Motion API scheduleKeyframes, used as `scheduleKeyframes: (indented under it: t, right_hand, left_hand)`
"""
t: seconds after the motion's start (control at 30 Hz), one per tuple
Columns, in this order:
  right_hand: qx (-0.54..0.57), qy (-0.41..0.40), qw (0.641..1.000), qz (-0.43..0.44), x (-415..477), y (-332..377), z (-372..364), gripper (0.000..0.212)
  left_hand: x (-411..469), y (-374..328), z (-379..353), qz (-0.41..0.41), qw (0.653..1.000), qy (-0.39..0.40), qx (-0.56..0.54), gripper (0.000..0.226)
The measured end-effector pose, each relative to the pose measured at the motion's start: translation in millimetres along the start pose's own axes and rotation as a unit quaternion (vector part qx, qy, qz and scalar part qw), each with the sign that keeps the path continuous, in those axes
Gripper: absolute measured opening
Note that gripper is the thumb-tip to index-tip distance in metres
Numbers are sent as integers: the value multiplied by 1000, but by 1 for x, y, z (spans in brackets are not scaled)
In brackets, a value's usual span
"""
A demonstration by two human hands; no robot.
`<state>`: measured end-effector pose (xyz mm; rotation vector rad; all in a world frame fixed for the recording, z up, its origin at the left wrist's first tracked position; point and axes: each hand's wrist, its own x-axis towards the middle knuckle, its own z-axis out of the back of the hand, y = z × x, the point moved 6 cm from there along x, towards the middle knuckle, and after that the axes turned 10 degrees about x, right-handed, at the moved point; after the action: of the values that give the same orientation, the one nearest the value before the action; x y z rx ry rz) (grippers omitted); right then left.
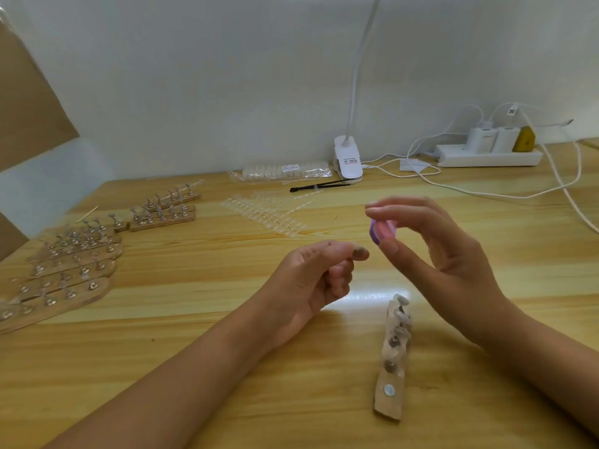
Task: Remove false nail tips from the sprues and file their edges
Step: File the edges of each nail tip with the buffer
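Above the wooden tabletop (pixel 194 351), with clear nail-tip sprues (pixel 265 215) lying just beyond, 2 hands meet for filing. The right hand (pixel 453 264) pinches a purple-pink buffer block (pixel 382 231) near the left hand (pixel 311 280), whose thumb and forefinger pinch a blurred speck, likely 1 nail tip (pixel 359 253).

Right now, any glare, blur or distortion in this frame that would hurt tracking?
Head view: bright glare pools on the table between the hands; left hand has motion-blurred fingertips, their contents unreadable; right hand holds a soft-edged purple buffer block; clear sprues barely contrast with the wood; wide-angle bending at edges.
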<state>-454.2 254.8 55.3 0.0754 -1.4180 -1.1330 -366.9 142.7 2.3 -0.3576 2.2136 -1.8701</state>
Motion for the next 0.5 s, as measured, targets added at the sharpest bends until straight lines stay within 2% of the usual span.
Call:
scheduleKeyframes:
  t: [0.1, 0.23, 0.4, 0.5]
  right_hand:
    - [-26, 38, 996, 73, -3, 13, -9, 25]
    - [-35, 13, 999, 36, -3, 7, -4, 25]
    - [-55, 28, 996, 66, -3, 10, -9, 24]
    - [-117, 0, 993, 4, 5, -14, 12, 23]
  left_hand:
    - [-1, 1, -6, 3, 1000, 20, -15, 13]
    - [-1, 1, -6, 11, 999, 24, -22, 14]
    - [-1, 1, -6, 5, 999, 41, -30, 14]
    - [0, 1, -4, 5, 999, 44, -9, 18]
